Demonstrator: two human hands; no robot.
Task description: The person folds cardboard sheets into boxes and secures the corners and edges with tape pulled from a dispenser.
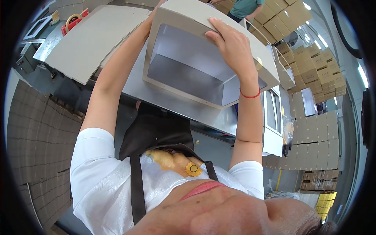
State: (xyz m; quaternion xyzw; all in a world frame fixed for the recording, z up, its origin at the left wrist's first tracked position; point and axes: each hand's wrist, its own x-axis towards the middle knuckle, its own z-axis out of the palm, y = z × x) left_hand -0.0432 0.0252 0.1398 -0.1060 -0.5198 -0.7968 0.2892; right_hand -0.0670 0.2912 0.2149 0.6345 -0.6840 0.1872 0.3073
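A large grey cardboard box [184, 91] with a clear window in its face stands tilted on the metal table [137, 92]. My right hand [232, 45] lies on the box's upper edge, its palm against the board and its thumb apart from the fingers. On the left, my other arm reaches up behind the box's upper left corner, and that hand is almost wholly hidden there. Through the window the inside of the box shows grey walls, with nothing seen in it.
Flat cardboard sheets [88, 43] lie on the left, beside a red tape dispenser [74, 20]. Another person [244, 8] stands beyond the box. Stacked cartons [313, 72] rise at the right, near white window-fronted boxes [273, 111]. Brown stacks [39, 137] stand at lower left.
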